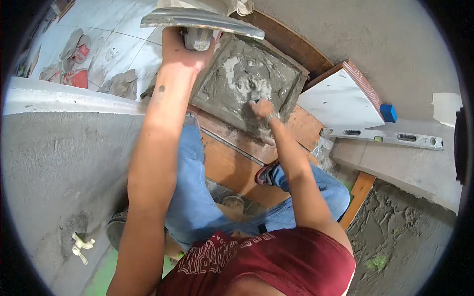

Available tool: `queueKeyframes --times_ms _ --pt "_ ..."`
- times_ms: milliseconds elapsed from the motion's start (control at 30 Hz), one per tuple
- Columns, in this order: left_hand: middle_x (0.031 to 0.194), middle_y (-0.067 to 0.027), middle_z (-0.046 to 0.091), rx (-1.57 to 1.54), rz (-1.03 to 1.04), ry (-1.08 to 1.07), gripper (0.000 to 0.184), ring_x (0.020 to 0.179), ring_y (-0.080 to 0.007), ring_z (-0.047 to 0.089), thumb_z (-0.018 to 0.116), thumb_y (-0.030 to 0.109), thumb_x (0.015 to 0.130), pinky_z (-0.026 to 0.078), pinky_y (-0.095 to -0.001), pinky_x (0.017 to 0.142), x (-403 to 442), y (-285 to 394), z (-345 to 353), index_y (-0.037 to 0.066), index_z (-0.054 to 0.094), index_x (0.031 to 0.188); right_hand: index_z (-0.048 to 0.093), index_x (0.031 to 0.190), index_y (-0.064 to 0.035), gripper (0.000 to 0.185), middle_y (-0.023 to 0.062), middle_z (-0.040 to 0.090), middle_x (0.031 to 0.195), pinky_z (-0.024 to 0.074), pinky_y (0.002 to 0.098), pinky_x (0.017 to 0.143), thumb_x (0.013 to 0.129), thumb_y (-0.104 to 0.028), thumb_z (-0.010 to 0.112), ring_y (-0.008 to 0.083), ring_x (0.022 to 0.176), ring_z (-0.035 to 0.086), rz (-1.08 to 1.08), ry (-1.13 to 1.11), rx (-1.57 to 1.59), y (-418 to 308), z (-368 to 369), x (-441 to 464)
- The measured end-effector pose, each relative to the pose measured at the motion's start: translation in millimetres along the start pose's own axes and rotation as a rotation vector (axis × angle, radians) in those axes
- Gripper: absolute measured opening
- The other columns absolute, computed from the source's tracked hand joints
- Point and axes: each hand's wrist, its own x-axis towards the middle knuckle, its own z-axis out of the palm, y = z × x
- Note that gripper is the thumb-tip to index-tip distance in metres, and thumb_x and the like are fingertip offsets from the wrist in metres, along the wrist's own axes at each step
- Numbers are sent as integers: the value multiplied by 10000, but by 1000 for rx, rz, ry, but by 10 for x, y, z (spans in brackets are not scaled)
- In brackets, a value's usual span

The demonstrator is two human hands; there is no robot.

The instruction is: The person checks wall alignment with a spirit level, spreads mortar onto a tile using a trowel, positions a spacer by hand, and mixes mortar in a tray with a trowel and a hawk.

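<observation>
My left hand point(185, 52) is raised at the upper left, its fingers wrapped round the handle of a broad plastering float point(202, 20). Below and to the right of it, a square tray point(301, 79) holds wet grey mortar point(242, 74). Over the mortar near the tray's right side is my right hand point(263, 108), its fingers closed round a small tool handle; the tool's blade is hard to make out in the mortar. A band circles the right wrist.
Stacked white tiles point(340, 101) lean at the right beside a blue block point(388, 113) and a spirit level point(385, 137). Wooden boards point(232, 158) lie under the tray. A tap point(81, 245) juts from the left wall. Torn bags point(74, 64) lie upper left. Wet mortar covers the lower right.
</observation>
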Motion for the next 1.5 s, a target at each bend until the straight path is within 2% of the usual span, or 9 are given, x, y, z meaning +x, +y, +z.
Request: queueKeyframes --times_ms 67,133,267,733,967,1067,1267,1367,1500 --pt "1111 -73 605 61 97 171 268 1012 -236 552 437 270 950 447 -401 816 5 -66 109 111 564 1125 682 838 73 567 281 671 833 532 482 751 882 -474 544 413 827 676 0 121 -94 351 152 429" --pt "829 -30 639 262 387 695 165 672 -151 584 504 238 917 414 -245 499 60 -332 580 99 593 929 682 823 80 576 285 668 818 538 479 742 887 -471 528 415 818 676 -63 221 -164 274 178 494" --pt "807 -33 625 179 369 650 161 668 -155 577 491 216 926 415 -240 496 92 -212 624 86 583 948 665 808 99 591 338 640 914 509 502 824 887 -458 485 468 925 635 -13 389 129 -335 425 -362" --pt "803 -64 636 183 371 652 188 674 -167 605 480 215 940 486 -279 542 171 -361 649 58 584 950 680 895 78 578 318 653 933 500 480 858 885 -476 518 429 945 650 -49 145 14 -601 696 -361" --pt "825 -57 627 199 334 764 191 684 -162 593 467 212 952 489 -279 562 95 -384 544 54 572 970 681 891 73 578 277 675 865 531 450 809 865 -494 572 402 897 671 -75 209 -88 153 237 -95" --pt "864 -72 631 218 339 702 209 735 -172 600 480 237 952 490 -278 576 60 -341 671 54 576 985 667 1051 23 505 264 645 1086 509 456 888 882 -432 527 420 1035 618 0 89 -105 77 -255 -367" --pt "873 -70 643 247 349 737 199 752 -182 611 485 241 949 482 -282 565 51 -406 886 75 588 992 694 896 32 354 249 676 974 539 438 818 863 -280 532 389 923 672 -79 313 -258 176 -105 409" --pt "814 -54 648 183 351 768 184 660 -175 611 476 221 950 479 -272 509 108 -215 654 83 597 933 689 896 50 348 272 670 973 539 440 815 850 -258 533 395 916 672 -306 232 -623 442 268 582" --pt "770 -47 630 170 434 772 185 602 -163 579 473 213 945 474 -269 496 211 -125 675 79 595 906 675 903 74 476 284 667 964 537 447 803 875 -389 567 410 912 667 -178 -155 -442 -32 -792 -392"
